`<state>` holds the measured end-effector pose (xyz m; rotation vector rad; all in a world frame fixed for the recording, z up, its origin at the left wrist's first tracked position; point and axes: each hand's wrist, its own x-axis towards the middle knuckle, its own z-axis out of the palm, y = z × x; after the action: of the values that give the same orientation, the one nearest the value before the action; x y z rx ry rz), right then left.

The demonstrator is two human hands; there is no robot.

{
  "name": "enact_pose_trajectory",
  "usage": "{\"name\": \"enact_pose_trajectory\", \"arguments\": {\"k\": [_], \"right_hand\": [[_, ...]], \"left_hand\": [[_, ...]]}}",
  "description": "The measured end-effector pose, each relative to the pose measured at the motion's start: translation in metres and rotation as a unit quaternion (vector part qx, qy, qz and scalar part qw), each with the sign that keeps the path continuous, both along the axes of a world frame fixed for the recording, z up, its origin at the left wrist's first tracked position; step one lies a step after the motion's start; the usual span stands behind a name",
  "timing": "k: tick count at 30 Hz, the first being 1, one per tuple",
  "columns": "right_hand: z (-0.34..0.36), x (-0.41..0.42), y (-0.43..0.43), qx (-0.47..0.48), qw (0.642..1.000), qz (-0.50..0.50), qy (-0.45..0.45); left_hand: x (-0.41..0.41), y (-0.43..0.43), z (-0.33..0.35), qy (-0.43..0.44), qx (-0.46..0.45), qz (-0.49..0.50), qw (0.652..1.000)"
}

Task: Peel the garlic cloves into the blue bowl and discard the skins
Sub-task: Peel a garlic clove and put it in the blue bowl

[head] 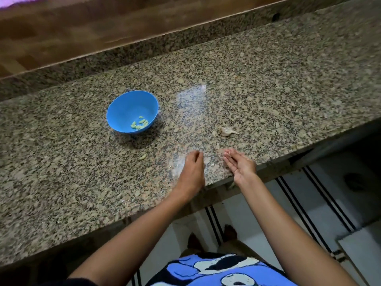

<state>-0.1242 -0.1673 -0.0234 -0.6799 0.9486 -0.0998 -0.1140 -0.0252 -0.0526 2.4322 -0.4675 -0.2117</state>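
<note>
A blue bowl (132,108) stands on the speckled granite counter (61,162) with several peeled cloves (139,123) in its bottom. One peeled clove (142,156) lies loose on the counter in front of the bowl. A garlic remnant with its stem and papery skin (228,131) lies to the right. My left hand (192,169) rests palm down near the counter's front edge, fingers bent towards small skin bits. My right hand (240,164) is cupped palm up at the edge, a few skin scraps at its fingertips.
A raised granite ledge (144,48) and a wooden surface (82,27) run along the back. Below the counter's edge lies a white tiled floor with dark stripes (309,193).
</note>
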Motion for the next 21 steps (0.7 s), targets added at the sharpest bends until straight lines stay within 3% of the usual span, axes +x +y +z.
{"name": "enact_pose_trajectory", "arguments": {"k": [4,8,15,21], "right_hand": [[0.0,-0.005,-0.015,-0.009,1.0,-0.012,-0.007],[-0.001,-0.009,-0.028,-0.018,1.0,-0.018,-0.005],[0.002,-0.004,-0.019,-0.015,1.0,0.005,-0.006],[0.004,0.004,0.0,-0.02,0.999,0.044,-0.011]], "left_hand": [[0.03,-0.025,-0.011,0.044,0.046,-0.001,0.998],[0.049,-0.032,-0.02,-0.002,0.135,-0.075,0.988],[0.038,0.008,-0.015,-0.07,0.09,-0.332,0.937],[0.039,0.088,-0.003,-0.169,0.092,-0.393,0.899]]}}
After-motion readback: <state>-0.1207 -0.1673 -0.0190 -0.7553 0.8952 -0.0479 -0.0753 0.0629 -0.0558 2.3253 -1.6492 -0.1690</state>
